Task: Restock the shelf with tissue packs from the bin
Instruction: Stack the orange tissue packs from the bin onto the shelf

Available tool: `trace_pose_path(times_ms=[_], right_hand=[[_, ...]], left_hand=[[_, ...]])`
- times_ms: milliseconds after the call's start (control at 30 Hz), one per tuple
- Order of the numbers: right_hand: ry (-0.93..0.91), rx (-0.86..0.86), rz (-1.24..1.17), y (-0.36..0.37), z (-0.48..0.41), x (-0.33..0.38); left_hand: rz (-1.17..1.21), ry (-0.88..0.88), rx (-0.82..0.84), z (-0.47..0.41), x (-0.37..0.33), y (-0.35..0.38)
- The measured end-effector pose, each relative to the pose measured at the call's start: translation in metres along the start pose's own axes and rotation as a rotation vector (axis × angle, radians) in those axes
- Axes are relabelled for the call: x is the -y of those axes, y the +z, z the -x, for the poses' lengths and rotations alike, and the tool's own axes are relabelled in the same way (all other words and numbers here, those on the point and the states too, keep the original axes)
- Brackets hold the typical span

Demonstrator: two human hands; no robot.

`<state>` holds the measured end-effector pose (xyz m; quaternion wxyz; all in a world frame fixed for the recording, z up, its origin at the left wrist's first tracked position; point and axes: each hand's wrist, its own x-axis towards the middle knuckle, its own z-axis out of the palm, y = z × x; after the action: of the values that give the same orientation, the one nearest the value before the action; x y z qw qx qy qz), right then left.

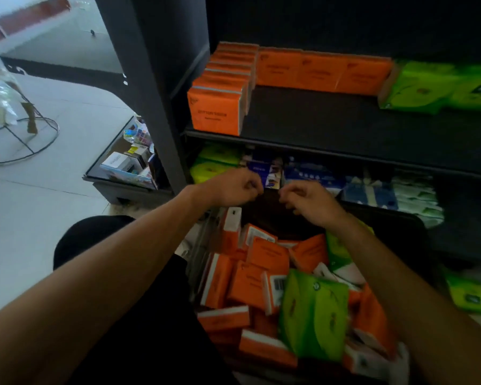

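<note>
Both hands empty w/ fingers curled, left hand point(233, 187) & right hand point(311, 202) close together above far end of bin point(403, 226), which holds orange tissue packs point(267, 257) & green pack point(314, 315), below black shelf point(345, 126) w/ orange row point(322, 70).

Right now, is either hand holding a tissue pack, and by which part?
Neither. The left hand and right hand hover loosely curled above the bin, with no pack in either.

Tissue packs point(275, 287) in bin point(406, 226), seemingly below shelf point(345, 126)
</note>
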<state>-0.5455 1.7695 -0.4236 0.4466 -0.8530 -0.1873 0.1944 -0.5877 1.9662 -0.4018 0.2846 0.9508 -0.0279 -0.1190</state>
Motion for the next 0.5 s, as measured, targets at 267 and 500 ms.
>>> trace_pose_path(times_ms=[267,500], right_hand=[[0.087,0.046,0.002,0.002,0.066,-0.07],[0.168,0.07,0.013,0.012,0.084,-0.102]], left_hand=[[-0.067,0.083,0.176,0.024,-0.034,0.084],[0.045,-0.022,0.181,0.022,-0.039,0.14]])
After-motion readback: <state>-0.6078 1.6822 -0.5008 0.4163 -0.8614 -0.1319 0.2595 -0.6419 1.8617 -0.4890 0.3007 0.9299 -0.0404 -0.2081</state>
